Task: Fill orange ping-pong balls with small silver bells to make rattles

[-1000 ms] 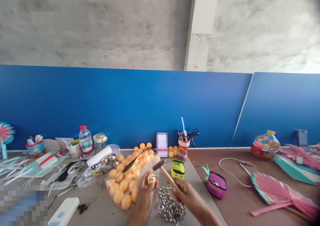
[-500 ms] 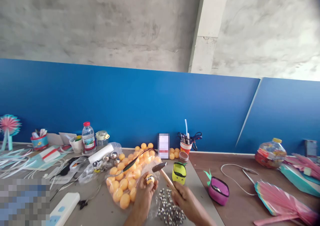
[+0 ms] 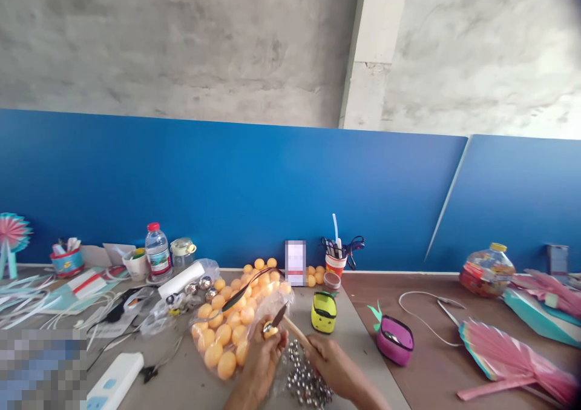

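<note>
My left hand is closed around an orange ball with a small silver bell on top of it. In my right hand I grip the wooden handle of a small hammer. The hammer's metal head rests against the bell on the ball. Below both hands lies a heap of silver bells. A clear plastic bag of orange balls sits just left of my left hand.
A yellow pouch and a pink pouch stand right of my hands. A water bottle, cups, a cup of scissors, a white cable, pink paper fans and a white power strip crowd the table against a blue partition.
The hammer head has come down from above the ball onto the bell held in my left hand. The camera view has shifted slightly.
</note>
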Motion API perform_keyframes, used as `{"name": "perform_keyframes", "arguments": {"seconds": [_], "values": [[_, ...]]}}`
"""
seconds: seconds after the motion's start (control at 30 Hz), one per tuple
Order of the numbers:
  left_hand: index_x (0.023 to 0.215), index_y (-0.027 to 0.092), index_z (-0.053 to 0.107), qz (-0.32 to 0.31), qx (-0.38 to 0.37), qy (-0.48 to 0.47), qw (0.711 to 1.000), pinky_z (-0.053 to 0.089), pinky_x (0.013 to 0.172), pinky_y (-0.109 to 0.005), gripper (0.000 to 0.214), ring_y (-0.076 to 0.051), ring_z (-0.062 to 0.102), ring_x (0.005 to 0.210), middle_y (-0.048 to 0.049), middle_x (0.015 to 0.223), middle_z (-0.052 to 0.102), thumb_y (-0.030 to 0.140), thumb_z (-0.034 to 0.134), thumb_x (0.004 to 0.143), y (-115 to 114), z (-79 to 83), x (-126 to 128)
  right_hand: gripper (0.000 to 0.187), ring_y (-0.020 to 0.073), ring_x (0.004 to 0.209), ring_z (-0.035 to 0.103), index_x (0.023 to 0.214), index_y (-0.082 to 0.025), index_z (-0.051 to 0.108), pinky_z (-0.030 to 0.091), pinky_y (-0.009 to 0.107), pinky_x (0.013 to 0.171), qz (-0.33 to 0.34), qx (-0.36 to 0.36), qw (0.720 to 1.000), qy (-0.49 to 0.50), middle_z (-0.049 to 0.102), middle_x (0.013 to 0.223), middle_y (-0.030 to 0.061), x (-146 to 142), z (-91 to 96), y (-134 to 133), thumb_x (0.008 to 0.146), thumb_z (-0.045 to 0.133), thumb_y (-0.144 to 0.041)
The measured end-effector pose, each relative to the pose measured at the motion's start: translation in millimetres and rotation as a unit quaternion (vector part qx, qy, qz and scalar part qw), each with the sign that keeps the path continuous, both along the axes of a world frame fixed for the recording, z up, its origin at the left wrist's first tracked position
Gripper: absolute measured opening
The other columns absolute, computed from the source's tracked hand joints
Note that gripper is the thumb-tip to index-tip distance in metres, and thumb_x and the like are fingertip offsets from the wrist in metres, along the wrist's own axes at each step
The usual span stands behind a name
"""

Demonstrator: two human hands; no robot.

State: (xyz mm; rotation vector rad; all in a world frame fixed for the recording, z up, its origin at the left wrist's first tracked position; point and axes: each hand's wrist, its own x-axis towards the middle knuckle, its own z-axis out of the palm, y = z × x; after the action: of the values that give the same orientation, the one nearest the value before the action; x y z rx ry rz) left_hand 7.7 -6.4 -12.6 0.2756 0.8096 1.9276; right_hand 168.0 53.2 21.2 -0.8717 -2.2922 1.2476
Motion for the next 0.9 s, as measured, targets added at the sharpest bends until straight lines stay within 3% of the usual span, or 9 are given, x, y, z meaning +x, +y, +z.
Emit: {"name": "perform_keyframes", "arguments": {"seconds": [0.13, 0.33, 0.47, 0.63, 0.8, 0.9], "values": [[0.094, 0.022, 0.055, -0.014, 0.012, 0.001, 1.0, 0.052, 0.073, -0.029, 0.048, -0.017, 0.068, 0.072, 0.0007, 0.077, 0.067, 0.013, 0.082, 0.056, -1, 1.8, 0, 0.016, 0.0089, 0.047, 0.036, 0.082, -0.018, 0.049, 0.029, 0.021, 0.048, -0.013, -0.048, 0.997, 0.062, 0.045, 0.054, -0.0058, -2, -1.3, -1, 0.088, 0.042, -0.031], [0.101, 0.021, 0.055, -0.023, -0.02, -0.017, 0.999, 0.051, 0.068, -0.029, 0.055, -0.018, 0.067, 0.067, -0.0008, 0.075, 0.068, 0.015, 0.084, 0.055, -4, 5.6, -1, 0.023, 0.0081, 0.048, 0.039, 0.066, -0.018, 0.045, 0.029, 0.02, 0.048, -0.006, -0.023, 0.999, 0.022, 0.046, 0.052, -0.0046, -4, -8.2, 2, 0.086, 0.046, -0.03], [0.1, 0.021, 0.056, -0.022, -0.018, -0.031, 0.999, 0.052, 0.067, -0.03, 0.048, -0.018, 0.066, 0.067, -0.0034, 0.079, 0.069, 0.022, 0.083, 0.06, -3, 4.9, -3, 0.018, 0.0079, 0.043, 0.034, 0.081, -0.019, 0.05, 0.027, 0.02, 0.044, -0.027, -0.076, 0.995, 0.063, 0.043, 0.051, -0.0071, -7, -10.2, 2, 0.088, 0.042, -0.033], [0.085, 0.019, 0.057, -0.009, -0.048, -0.067, 0.997, 0.053, 0.066, -0.033, 0.033, -0.018, 0.065, 0.063, -0.0036, 0.072, 0.067, 0.029, 0.08, 0.064, 0, 1.3, -5, 0.023, 0.0077, 0.047, 0.039, 0.064, -0.019, 0.043, 0.027, 0.02, 0.047, -0.019, -0.023, 0.999, 0.033, 0.046, 0.051, -0.0049, -10, -14.9, 1, 0.085, 0.048, -0.029], [0.08, 0.018, 0.057, -0.024, -0.046, -0.093, 0.994, 0.053, 0.062, -0.032, 0.024, -0.019, 0.064, 0.061, -0.0062, 0.071, 0.068, 0.034, 0.073, 0.071, -1, 4.7, -4, 0.019, 0.0083, 0.046, 0.036, 0.083, -0.018, 0.05, 0.028, 0.02, 0.046, -0.039, -0.044, 0.995, 0.083, 0.043, 0.053, -0.0066, -11, -16.8, 0, 0.09, 0.04, -0.033], [0.077, 0.017, 0.058, -0.015, -0.055, -0.106, 0.993, 0.053, 0.063, -0.033, 0.015, -0.019, 0.064, 0.061, -0.0067, 0.067, 0.066, 0.031, 0.063, 0.08, -3, 10.2, -3, 0.02, 0.0089, 0.052, 0.04, 0.071, -0.018, 0.047, 0.028, 0.021, 0.049, -0.032, -0.003, 0.999, 0.044, 0.046, 0.055, -0.0043, -11, -15.9, -2, 0.086, 0.046, -0.031]]}}
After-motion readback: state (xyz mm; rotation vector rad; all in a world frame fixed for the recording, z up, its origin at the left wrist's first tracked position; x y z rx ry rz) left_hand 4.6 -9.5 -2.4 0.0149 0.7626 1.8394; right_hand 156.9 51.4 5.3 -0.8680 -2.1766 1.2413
